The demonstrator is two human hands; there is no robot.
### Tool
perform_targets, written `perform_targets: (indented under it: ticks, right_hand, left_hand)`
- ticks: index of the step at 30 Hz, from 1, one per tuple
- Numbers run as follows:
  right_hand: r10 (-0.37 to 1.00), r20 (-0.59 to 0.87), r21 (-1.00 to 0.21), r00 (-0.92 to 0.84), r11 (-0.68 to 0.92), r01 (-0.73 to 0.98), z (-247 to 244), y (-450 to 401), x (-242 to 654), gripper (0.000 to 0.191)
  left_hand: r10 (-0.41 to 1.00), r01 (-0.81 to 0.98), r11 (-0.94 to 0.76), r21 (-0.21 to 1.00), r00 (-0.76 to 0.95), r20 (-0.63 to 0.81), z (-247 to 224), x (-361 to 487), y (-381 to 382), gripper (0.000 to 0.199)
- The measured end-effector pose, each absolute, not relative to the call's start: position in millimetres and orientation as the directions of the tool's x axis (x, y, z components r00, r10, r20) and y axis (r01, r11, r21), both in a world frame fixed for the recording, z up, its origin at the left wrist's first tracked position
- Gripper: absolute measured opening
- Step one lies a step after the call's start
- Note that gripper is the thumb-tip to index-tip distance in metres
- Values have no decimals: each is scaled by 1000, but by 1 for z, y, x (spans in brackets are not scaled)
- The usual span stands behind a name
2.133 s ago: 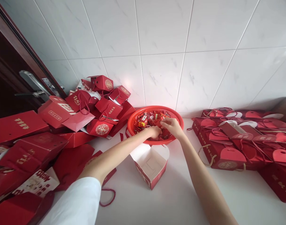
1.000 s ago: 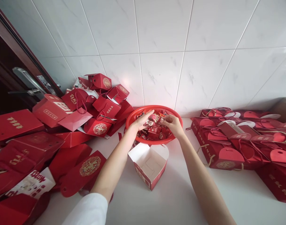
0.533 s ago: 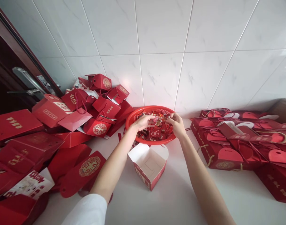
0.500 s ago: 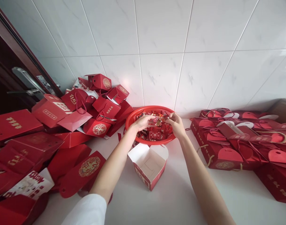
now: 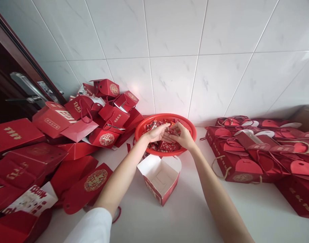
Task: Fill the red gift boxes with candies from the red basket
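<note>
My left hand (image 5: pixel 157 133) is cupped palm up over the orange-red plastic basket (image 5: pixel 192 133), its fingers stretching under my right hand. Wrapped candies showed at its fingers a moment ago; my right hand now mostly covers them. My right hand (image 5: pixel 183 136) is closed, fingertips pinched together against the left palm, and whatever lies between them is hidden. Red-wrapped candies (image 5: pixel 167 146) fill the basket below both hands. Just in front of it, an open red gift box (image 5: pixel 161 180) stands upright with its white inside showing and its flaps spread.
On the left lies a heap of loose red gift boxes (image 5: pixel 38 162), reaching toward a door with a metal handle (image 5: pixel 30 87). Rows of red boxes with rope handles (image 5: pixel 245 158) stand at the right. A tiled wall (image 5: pixel 174 81) rises behind the white tabletop (image 5: pixel 195 209).
My right hand has moved left from the basket's right side to meet my left palm, covering the candies there. The open box stays in place.
</note>
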State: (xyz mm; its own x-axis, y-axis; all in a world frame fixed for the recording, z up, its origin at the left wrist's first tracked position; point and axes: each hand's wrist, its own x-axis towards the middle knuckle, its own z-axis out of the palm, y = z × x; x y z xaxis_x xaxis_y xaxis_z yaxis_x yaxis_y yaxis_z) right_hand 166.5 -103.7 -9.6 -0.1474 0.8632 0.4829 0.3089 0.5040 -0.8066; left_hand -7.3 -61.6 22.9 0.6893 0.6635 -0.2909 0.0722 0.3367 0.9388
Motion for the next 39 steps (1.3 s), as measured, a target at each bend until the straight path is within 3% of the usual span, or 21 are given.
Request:
perform_targets:
  ticks: [6,10,16,20,23,26,29,35,39]
  right_hand:
    - [926,374,-927,53,375,-4,-9,-100,170,20]
    - [946,311,-926,94,324,-195,-6,-100,173,22]
    - [949,314,-913,-11,299,-279,-2,-103,172,29]
    - [954,299,-893,18,286,-347,-3,-101,173,29]
    - [969,239,-861,62,241,-448,-4,-99,174,29]
    - [979,195,-829,56,195,-525,-3,-99,175,30]
    - [979,197,-801,60,196,-566,-2,-99,175,28]
    - [978,181,-769,102,205,-605,0,-99,175,26]
    - [980,166,-763,113,200,-614,2,-101,176,26]
  left_hand:
    - [633,182,305,935,695,-341,29,-10,-65,59]
    - [700,178,174,969,669,-249,28,-9,-68,47]
    - [776,204,-83,975,627,-65,27,1,-72,32]
    - [787,283,-219,934,617,-2,30,-1,-69,28]
    - [780,477,-283,832,620,-90,32,-11,-65,22]
    - [699,699,-284,656,619,-357,32,-20,-64,18]
    - [649,826,-298,478,543,-534,29,-20,-68,30]
    - [708,875,-453,168,468,-528,26,-2,-83,54]
    - [686,856,-503,115,477,-550,29,4,-88,54]
